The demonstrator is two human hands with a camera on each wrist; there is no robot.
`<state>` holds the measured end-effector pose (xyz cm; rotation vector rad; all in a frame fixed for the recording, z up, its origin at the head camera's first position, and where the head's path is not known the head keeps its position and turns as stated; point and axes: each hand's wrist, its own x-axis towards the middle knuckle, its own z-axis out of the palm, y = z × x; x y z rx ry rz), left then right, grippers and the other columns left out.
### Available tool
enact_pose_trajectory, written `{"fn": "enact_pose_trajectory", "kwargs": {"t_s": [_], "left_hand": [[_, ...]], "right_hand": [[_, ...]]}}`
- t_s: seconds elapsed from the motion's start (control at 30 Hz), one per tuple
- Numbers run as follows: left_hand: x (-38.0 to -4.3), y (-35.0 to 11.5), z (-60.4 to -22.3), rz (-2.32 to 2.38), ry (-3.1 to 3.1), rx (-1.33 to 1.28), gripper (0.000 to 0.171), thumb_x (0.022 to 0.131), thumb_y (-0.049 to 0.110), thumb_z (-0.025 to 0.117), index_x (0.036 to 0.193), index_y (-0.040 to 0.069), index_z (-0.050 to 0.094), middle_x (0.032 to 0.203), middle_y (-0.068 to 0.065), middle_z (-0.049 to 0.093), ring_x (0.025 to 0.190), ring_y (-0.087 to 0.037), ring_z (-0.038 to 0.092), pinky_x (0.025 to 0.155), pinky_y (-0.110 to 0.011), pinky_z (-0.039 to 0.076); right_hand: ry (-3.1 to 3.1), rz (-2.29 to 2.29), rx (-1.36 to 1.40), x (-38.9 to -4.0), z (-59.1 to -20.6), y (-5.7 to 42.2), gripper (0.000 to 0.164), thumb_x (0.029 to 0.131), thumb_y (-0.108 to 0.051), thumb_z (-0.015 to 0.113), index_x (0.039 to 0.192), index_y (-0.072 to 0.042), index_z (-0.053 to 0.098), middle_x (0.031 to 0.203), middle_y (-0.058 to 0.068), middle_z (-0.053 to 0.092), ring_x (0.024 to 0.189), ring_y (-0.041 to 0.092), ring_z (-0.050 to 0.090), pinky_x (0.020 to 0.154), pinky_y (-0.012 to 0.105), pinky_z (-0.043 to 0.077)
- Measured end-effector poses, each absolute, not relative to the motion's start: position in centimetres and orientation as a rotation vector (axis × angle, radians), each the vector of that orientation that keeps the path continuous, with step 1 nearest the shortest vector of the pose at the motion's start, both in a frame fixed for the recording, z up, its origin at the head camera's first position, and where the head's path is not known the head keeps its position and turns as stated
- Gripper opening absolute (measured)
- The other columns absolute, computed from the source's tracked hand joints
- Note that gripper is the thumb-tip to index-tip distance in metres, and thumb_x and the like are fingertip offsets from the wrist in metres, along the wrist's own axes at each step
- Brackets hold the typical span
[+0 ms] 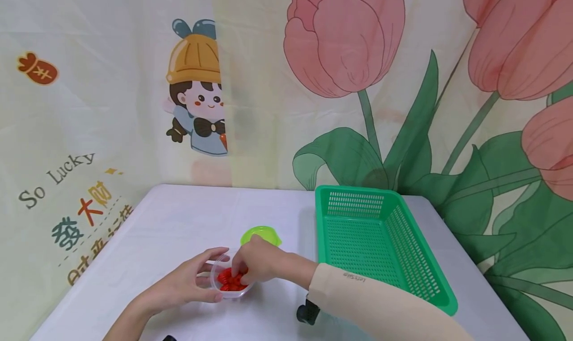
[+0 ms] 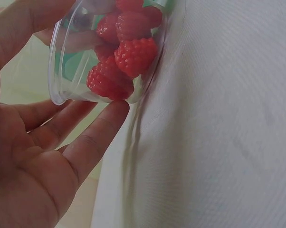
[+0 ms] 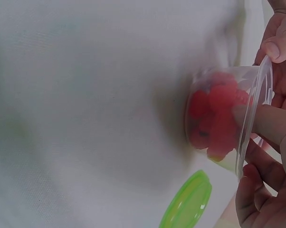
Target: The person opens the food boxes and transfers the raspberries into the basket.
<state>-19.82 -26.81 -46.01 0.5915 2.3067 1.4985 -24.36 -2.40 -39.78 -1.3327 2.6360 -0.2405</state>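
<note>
A clear plastic tub with red toy-like raspberries in it stands on the white cloth. My left hand holds the tub from the left, thumb on the near side and fingers round the far side. From the right, my right hand reaches down into the tub, its fingertips in among the raspberries. In the right wrist view, a finger passes over the rim to the fruit; I cannot tell whether it pinches one. A bright green lid lies on the cloth just behind the tub.
A large green plastic basket sits on the table to the right, with the right forearm crossing in front of it. A small black object shows below the right sleeve. Behind the table hangs a printed curtain.
</note>
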Motion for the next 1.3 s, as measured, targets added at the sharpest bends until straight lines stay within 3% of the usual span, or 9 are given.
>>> {"fn": "enact_pose_trajectory", "kwargs": {"t_s": [0.27,0.63,0.9,1.17,1.3], "left_hand": [[-19.7,-26.8,-45.9,1.515,2.281,0.574,0.093,0.089,0.018,0.087,0.165,0.012,0.032,0.164,-0.019,0.039,0.141,-0.043,0.052,0.100,-0.019,0.052],[-19.8,-26.4,-45.8,1.510,2.274,0.563,0.092,0.090,0.018,0.086,0.164,0.012,0.032,0.163,-0.020,0.041,0.141,-0.043,0.050,0.101,-0.017,0.051],[-20.1,-26.2,-45.7,1.460,2.326,0.529,0.093,0.089,0.021,0.087,0.164,0.014,0.034,0.159,-0.017,0.046,0.141,-0.040,0.050,0.108,-0.039,0.054],[-20.2,-26.2,-45.9,1.470,2.327,0.547,0.093,0.088,0.020,0.088,0.164,0.014,0.034,0.159,-0.017,0.046,0.141,-0.040,0.049,0.100,-0.015,0.050],[-20.1,-26.3,-45.9,1.469,2.321,0.537,0.093,0.088,0.019,0.087,0.164,0.014,0.034,0.159,-0.017,0.046,0.141,-0.041,0.049,0.099,-0.016,0.051]], "right_hand": [[2.622,-0.295,-1.327,-24.5,-40.2,-2.6,0.011,0.092,-0.016,0.084,0.101,-0.022,0.085,0.086,-0.014,0.077,0.075,-0.002,0.056,0.068,0.007,0.045],[2.565,-0.525,-1.336,-25.2,-37.1,-0.5,0.013,0.094,-0.011,0.082,0.106,-0.015,0.083,0.093,-0.009,0.078,0.080,-0.002,0.063,0.072,0.008,0.050],[2.630,-0.700,-1.298,-27.7,-33.0,4.2,0.012,0.094,-0.013,0.083,0.106,-0.013,0.083,0.095,-0.006,0.078,0.084,0.003,0.067,0.080,0.016,0.054],[2.746,-0.886,-1.173,-30.7,-31.3,11.0,0.011,0.095,-0.010,0.080,0.105,-0.013,0.082,0.097,-0.006,0.078,0.090,0.010,0.070,0.081,0.026,0.059],[2.822,-0.916,-1.123,-32.4,-31.8,13.9,0.012,0.095,-0.010,0.081,0.106,-0.013,0.082,0.098,-0.005,0.078,0.089,0.011,0.070,0.081,0.029,0.060]]}}
